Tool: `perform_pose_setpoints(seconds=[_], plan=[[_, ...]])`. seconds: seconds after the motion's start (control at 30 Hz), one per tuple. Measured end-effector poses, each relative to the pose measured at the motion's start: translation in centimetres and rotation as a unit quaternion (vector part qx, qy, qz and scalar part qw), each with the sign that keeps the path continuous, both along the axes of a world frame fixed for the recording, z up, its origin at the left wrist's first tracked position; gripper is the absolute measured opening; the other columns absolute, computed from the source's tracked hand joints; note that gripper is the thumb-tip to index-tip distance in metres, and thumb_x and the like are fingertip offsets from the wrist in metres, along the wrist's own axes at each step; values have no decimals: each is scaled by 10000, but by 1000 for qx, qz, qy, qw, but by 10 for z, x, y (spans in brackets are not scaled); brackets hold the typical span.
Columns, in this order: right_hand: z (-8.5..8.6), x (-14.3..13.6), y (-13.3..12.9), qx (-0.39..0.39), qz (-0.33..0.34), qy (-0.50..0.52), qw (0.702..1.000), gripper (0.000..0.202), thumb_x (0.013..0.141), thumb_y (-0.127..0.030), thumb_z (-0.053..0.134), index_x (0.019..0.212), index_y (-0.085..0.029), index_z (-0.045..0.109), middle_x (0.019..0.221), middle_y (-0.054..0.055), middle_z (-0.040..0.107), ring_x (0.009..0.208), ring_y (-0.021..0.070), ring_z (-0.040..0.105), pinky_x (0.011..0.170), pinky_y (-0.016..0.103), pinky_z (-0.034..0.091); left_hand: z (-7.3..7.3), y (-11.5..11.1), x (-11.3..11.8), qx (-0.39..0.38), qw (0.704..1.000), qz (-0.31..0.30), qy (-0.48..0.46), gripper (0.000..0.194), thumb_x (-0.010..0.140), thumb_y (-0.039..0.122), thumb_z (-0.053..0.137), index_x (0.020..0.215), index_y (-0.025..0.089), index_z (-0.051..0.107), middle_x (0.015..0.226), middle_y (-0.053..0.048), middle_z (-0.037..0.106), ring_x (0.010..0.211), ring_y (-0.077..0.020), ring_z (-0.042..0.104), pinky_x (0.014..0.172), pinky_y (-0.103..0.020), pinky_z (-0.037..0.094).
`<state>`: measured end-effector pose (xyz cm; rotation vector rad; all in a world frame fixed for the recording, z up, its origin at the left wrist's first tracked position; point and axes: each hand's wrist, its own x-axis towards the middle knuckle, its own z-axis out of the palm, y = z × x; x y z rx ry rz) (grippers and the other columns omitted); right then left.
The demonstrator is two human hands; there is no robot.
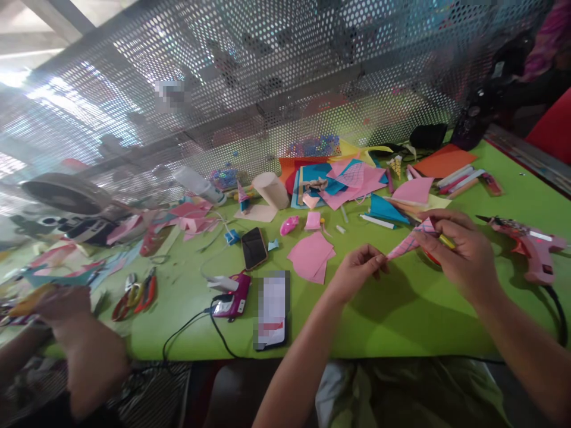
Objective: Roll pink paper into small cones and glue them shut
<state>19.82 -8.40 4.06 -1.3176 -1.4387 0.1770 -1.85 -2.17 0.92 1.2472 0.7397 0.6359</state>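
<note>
Bright green worktop runs across the view, crowded with paper scraps and tools, its near edge just above a lap. Close to that edge lie a phone with a pale, blurred screen and a magenta device with dark cables.

Just beyond, the two hands are a little apart, both clamped on one paper cone, held up over the worktop's right half. It is pink with thin crossing lines, some bluish and some paler — a checked pattern — and narrows evenly to a slim point. The left hand pinches that point between thumb and finger; the right hand grips the wider end, covering part of it. Its slanting side looks smooth; whether a seam runs down it, I cannot tell. Right of it rests a pink glue gun; well to the left, another person's hand is near orange-handled pliers.

Farther back are plain pink paper pieces, a dark phone, a blue folded paper, a white cylinder and a heap of coloured sheets. Behind everything — a perforated metal screen, grey and tilted across the view.
</note>
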Motion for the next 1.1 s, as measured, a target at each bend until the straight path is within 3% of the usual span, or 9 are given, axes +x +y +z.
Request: perform_pose_setpoints(seconds=[0.2,0.33,0.4,0.53,0.7,0.83,0.93,1.1], plan=[[2,-3,-3,-14,-4,10,1000,240,997,-426,691,791,-310,648,1159,88,727,1085,362,704,967,590,541,-1,-1,1,4,1000,-6,7,579,774,688,861,842,157,642,761,-35,708,634,-105,564,657,-249,462],[1,-5,-3,-8,-14,-12,1000,189,987,-420,703,830,-321,666,1161,90,724,1078,369,697,956,607,537,2,-6,3,38,999,-17,-3,617,876,698,770,1130,137,729,1059,-132,782,922,-206,712,894,-334,540],[0,-8,-3,-1,-4,-30,1000,174,979,-407,715,837,-318,667,1172,94,727,1079,368,693,953,614,536,3,-9,5,60,998,-31,-16,658,919,696,724,1287,151,719,1227,-157,761,1089,-257,717,1001,-372,527],[-2,-13,-3,7,33,-62,998,190,953,-360,758,813,-301,643,1215,98,724,1104,365,690,945,612,541,2,-13,9,75,995,-57,-22,679,970,689,659,1403,166,673,1221,-139,737,1101,-259,694,1008,-377,520],[-6,-14,-4,21,72,-74,994,178,934,-294,781,821,-292,644,1177,86,726,1165,355,688,955,566,546,-5,-12,8,90,994,-58,-2,633,1003,698,592,1295,143,679,930,-53,646,843,-163,575,808,-293,471],[-6,-14,-4,25,92,-90,991,159,909,-280,799,826,-284,663,1246,76,740,1131,347,699,948,547,552,-8,-13,7,41,998,-40,-15,628,956,740,636,1137,141,695,832,-9,559,752,-130,465,735,-282,383],[-2,-15,-5,32,94,-77,992,118,888,-297,818,929,-301,707,1237,83,746,1142,357,705,965,547,565,-6,-15,9,-20,999,-6,-37,641,880,764,718,1039,143,706,819,-5,542,741,-125,444,733,-284,368],[0,-13,-7,-4,109,2,994,325,891,-332,823,1187,-357,694,1338,71,700,1290,360,664,1121,581,531,-8,-13,8,-65,996,29,-60,646,829,765,764,997,142,743,826,-15,566,719,-119,429,713,-282,344]])
